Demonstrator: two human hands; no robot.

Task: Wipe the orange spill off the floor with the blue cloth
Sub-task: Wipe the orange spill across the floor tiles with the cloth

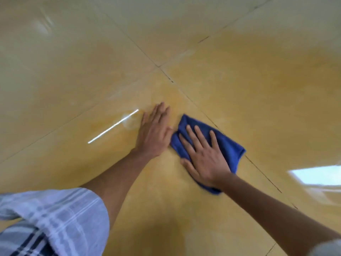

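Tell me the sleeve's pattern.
Pale blue-and-white plaid sleeve, clearest in the head view.

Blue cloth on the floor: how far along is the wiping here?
In hand: the right hand presses the blue cloth flat on the floor; the left hand braces beside it. Left: an orange film tints the surrounding tiles. Nothing looks clearly finished.

an indoor room, most likely a home, though little shows beyond the floor. the floor (239, 74) is large glossy yellowish tiles (83, 67) meeting at thin dark grout lines (167, 75). its polish mirrors a bright strip light (113, 126) and a pale window shape (317, 175). a loose plaid sleeve (55, 215) looks like everyday house clothing.
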